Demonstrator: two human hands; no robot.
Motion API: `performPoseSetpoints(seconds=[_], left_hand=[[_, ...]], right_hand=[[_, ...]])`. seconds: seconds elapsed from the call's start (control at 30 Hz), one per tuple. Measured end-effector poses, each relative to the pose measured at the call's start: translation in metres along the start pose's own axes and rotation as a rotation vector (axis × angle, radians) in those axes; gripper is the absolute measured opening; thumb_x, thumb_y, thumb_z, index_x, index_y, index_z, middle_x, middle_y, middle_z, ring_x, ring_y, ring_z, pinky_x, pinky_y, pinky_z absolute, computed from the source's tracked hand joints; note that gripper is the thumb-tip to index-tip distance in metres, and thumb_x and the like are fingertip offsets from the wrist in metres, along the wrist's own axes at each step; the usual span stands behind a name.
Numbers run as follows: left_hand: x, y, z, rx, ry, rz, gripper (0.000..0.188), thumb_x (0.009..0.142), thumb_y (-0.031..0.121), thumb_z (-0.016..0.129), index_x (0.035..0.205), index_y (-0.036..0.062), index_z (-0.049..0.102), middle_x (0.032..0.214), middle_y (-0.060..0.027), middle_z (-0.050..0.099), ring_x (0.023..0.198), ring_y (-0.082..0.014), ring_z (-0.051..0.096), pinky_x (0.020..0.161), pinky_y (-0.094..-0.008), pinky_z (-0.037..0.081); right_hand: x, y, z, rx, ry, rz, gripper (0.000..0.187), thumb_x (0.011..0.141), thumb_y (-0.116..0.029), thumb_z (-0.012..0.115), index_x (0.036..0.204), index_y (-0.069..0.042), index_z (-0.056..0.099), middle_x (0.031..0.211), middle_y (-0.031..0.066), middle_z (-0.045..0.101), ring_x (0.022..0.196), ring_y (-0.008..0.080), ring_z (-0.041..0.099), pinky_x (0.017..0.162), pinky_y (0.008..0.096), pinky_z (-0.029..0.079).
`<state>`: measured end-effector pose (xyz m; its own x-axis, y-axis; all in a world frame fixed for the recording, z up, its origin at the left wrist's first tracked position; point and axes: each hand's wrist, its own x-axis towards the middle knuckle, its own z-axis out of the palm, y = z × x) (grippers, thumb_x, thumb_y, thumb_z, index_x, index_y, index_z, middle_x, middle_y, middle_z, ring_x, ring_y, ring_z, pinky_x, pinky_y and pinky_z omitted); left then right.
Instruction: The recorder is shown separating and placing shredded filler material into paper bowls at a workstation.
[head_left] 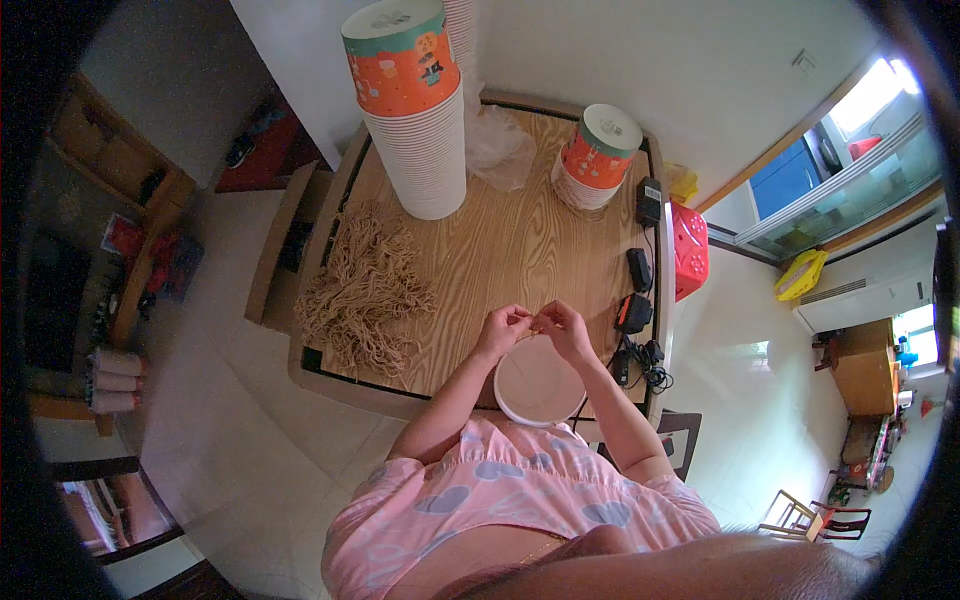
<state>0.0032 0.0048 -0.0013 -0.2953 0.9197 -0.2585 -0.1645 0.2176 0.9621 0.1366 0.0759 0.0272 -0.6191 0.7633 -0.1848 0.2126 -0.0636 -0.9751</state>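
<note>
My left hand (506, 328) and my right hand (564, 330) meet above the far rim of a white paper bucket (541, 385), fingertips pinched close together. Whatever thin thing they hold is too small to make out; it may be a strand of cord. The bucket stands mouth up at the table's near edge, against my body. To the left lies a loose heap of brown twisted cords (368, 285). Behind it rises a tall stack of upside-down paper buckets (415, 140), the top one orange and green. A shorter upside-down stack (597, 160) stands at the far right.
The wood-grain table (500, 240) has a raised dark border. Along its right side lie black power adapters (649, 203), an orange-and-black battery (632, 313) and coiled black cable (655, 370). A crumpled clear plastic bag (502, 148) sits at the back. Beyond the right edge stands a red plastic stool (690, 250).
</note>
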Motion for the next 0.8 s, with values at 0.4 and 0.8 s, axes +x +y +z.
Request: performPoseSetpoints(seconds=[0.4, 0.8], left_hand=[[-0.003, -0.010, -0.002, 0.025, -0.008, 0.091, 0.008, 0.076, 0.009, 0.060, 0.079, 0.0020, 0.059, 0.069, -0.0041, 0.061, 0.063, -0.0086, 0.056, 0.055, -0.0225, 0.045], [-0.009, 0.000, -0.002, -0.034, -0.009, 0.028, 0.003, 0.075, 0.004, 0.056, 0.078, 0.0051, 0.054, 0.071, 0.0006, 0.057, 0.064, -0.0072, 0.051, 0.059, -0.0217, 0.042]], right_hand=[[-0.005, -0.007, 0.001, -0.108, -0.002, -0.041, 0.003, 0.081, -0.002, 0.052, 0.083, 0.000, 0.051, 0.074, 0.0042, 0.057, 0.071, 0.0106, 0.055, 0.065, 0.0248, 0.048], [-0.005, -0.007, 0.000, -0.118, -0.027, -0.024, 0.004, 0.080, -0.001, 0.053, 0.083, 0.001, 0.052, 0.076, 0.0049, 0.058, 0.072, 0.0109, 0.056, 0.066, 0.0239, 0.047]])
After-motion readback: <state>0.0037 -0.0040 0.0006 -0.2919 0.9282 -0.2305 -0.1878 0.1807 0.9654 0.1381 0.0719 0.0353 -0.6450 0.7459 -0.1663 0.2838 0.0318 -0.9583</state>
